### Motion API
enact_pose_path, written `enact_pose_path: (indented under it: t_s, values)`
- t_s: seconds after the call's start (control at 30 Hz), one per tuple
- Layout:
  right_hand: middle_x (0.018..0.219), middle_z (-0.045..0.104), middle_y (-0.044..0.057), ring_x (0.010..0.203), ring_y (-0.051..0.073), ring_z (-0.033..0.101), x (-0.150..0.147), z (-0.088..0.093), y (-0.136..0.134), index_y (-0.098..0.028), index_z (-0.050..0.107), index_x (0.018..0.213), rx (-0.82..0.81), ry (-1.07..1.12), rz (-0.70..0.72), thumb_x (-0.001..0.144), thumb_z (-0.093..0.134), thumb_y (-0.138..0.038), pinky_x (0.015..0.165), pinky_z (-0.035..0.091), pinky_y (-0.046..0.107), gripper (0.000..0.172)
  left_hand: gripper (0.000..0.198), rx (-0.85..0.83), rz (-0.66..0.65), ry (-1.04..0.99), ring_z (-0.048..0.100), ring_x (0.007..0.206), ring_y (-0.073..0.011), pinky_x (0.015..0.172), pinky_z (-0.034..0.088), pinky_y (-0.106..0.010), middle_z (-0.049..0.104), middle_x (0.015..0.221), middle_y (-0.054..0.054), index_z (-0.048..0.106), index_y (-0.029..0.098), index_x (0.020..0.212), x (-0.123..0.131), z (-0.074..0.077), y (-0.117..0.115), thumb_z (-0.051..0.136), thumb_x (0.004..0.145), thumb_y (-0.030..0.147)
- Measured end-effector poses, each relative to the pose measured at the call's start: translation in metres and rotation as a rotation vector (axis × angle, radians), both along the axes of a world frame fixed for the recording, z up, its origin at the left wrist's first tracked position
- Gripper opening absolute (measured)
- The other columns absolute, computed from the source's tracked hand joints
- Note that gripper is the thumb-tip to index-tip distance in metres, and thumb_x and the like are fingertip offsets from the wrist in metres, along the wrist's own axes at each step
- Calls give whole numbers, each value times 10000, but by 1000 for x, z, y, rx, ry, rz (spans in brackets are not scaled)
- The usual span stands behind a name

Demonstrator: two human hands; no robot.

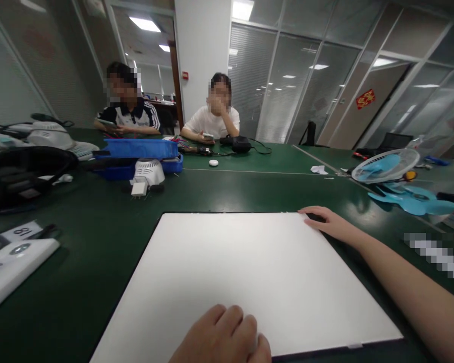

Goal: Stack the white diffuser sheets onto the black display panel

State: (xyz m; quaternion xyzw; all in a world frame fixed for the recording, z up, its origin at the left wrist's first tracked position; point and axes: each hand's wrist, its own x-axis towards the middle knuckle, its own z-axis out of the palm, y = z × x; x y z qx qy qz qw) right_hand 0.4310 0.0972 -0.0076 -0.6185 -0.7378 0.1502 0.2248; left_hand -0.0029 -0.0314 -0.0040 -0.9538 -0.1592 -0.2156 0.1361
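Observation:
A large white board (245, 272) with a thin black edge lies flat on the green table (98, 242) in front of me. My left hand (223, 335) rests on its near edge with the fingers curled under in a loose fist; nothing shows in it. My right hand (329, 223) reaches to the board's far right corner, fingers stretched out flat and touching the corner and the table beside it.
Two people sit at the far side, each with a phone. A blue case (139, 151) and a white device (148, 174) stand at the back left, black gear (22, 169) and white boxes (11, 262) at the left, fan parts (397, 169) at the right.

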Motion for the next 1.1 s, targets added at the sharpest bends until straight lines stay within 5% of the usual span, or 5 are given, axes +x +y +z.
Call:
enact_pose_path:
  t_s: [1.1]
  values:
    - [1332,645,58,1268,315,548,6,-7,4,-304,694,1180,4,-121,-41,858,550,-622,1093,431,503,475,107,-74,2,2,552,677,-155,600,396,-289,629,808,17,562,210,1010,1,5,2,645,941,216]
